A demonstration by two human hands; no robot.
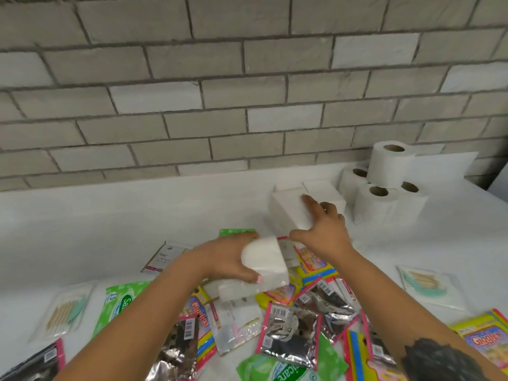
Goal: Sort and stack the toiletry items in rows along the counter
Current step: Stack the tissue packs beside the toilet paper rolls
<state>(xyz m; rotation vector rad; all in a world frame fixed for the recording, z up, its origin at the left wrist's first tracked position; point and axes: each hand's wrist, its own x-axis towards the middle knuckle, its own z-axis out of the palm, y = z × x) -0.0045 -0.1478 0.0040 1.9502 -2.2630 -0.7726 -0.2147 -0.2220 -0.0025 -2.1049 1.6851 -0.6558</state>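
Grey brick wall [192, 86] backs a white bench [137, 215] that carries the sorting work. Progress is judged as early: 4 toilet rolls [384, 185] stand stacked at the far right against the wall, 1 on top of 3, and white tissue packs [291, 210] sit in a block just beside them. Right hand [324, 229] rests on that block with fingers spread and mostly straight, so its grip holds nothing. Left hand [233, 259] grips a white tissue pack [266, 262], fingers and thumb curled round it, above the loose pile and near the block; placing it there is judged the step in hand. Remaining work: the mixed pile [288, 312] of foil sachets, yellow packets, green wipe packs and clear pouches lies unsorted at the near edge, with 2 cotton-bud packs [431, 284] lying well apart at left and right. Hidden or unclear: the count of packs in the block cannot be told, items under the forearms are covered, the pile is cut off at the lower edge, and most label print is blurred
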